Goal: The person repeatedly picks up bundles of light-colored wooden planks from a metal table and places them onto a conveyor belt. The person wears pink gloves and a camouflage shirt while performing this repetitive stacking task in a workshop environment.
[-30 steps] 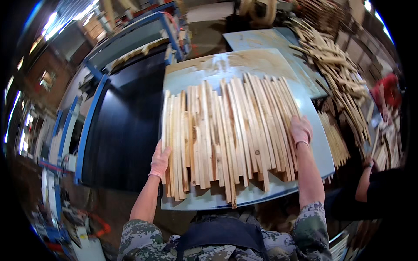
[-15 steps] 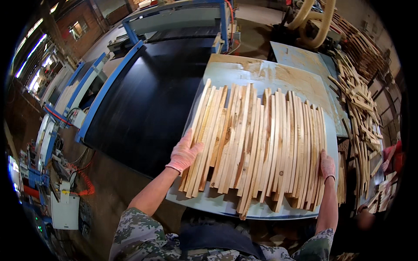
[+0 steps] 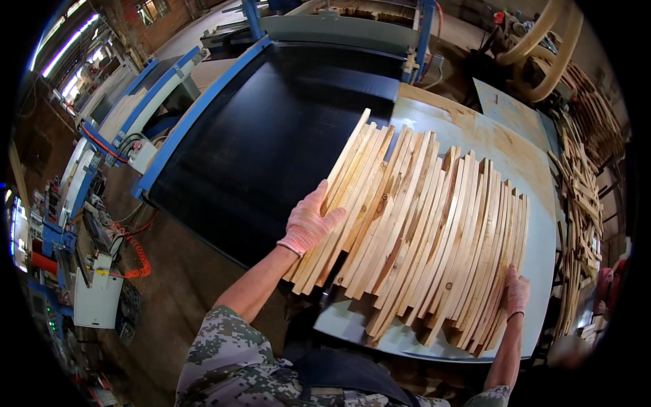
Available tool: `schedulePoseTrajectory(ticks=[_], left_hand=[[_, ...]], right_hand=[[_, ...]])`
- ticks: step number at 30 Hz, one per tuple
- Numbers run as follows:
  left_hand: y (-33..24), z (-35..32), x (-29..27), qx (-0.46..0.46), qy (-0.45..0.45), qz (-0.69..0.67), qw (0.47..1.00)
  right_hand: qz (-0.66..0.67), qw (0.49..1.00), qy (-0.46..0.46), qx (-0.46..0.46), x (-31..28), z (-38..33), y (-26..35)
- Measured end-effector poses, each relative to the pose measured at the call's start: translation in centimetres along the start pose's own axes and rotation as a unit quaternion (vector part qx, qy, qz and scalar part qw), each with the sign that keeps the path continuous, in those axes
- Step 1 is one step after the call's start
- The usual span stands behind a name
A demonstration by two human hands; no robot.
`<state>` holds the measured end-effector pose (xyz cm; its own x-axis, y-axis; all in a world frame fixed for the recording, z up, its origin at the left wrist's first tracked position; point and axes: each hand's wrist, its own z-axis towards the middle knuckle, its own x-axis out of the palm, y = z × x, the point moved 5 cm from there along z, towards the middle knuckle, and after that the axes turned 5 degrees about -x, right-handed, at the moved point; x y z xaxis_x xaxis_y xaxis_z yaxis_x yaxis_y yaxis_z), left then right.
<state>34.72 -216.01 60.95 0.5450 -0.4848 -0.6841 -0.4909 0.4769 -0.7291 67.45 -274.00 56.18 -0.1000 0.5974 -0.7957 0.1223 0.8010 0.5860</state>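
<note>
A broad row of pale wooden strips (image 3: 424,234), lying side by side with uneven ends, spans from the light-blue tabletop (image 3: 536,224) onto the edge of the black conveyor belt (image 3: 251,129). At its left side, my left hand (image 3: 312,220), in a pinkish knit glove, grips the outermost strips with the thumb on top. My right hand (image 3: 517,295), gloved the same way, presses against the row's right side; some of its fingers are hidden. Between both hands the strips are squeezed together, with a narrow gap near the left few.
Blue side rails (image 3: 203,112) border the belt, which runs to a machine frame (image 3: 339,26) at the back. Loose scrap strips (image 3: 580,224) are heaped on the right. Thick beige hoses (image 3: 559,54) hang at the back right. A white box (image 3: 98,298) stands lower left.
Both hands have shifted the row of strips leftward, so its left part now overlies the belt. The row slants more, and the head view has turned to the left.
</note>
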Motion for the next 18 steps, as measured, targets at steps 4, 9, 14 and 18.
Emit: schedulePoseTrajectory(ticks=[4,9,14,18], left_hand=[[0.5,-0.7,0.9,-0.015,-0.008,0.016,1.0],[0.8,-1.3,2.0,0.015,-0.056,0.117,0.991],[0.9,-1.9,3.2,-0.055,-0.085,0.284,0.954],[0.5,-2.1,5.1,-0.13,-0.072,0.398,0.905]], right_hand=[[-0.004,1.0,0.024,-0.019,-0.4,-0.9,1.2],[0.007,0.998,0.039,-0.056,-0.7,-0.6,1.1],[0.085,0.988,0.111,-0.064,0.1,0.9,0.2],[0.072,0.978,0.154,-0.122,1.7,1.3,0.6]])
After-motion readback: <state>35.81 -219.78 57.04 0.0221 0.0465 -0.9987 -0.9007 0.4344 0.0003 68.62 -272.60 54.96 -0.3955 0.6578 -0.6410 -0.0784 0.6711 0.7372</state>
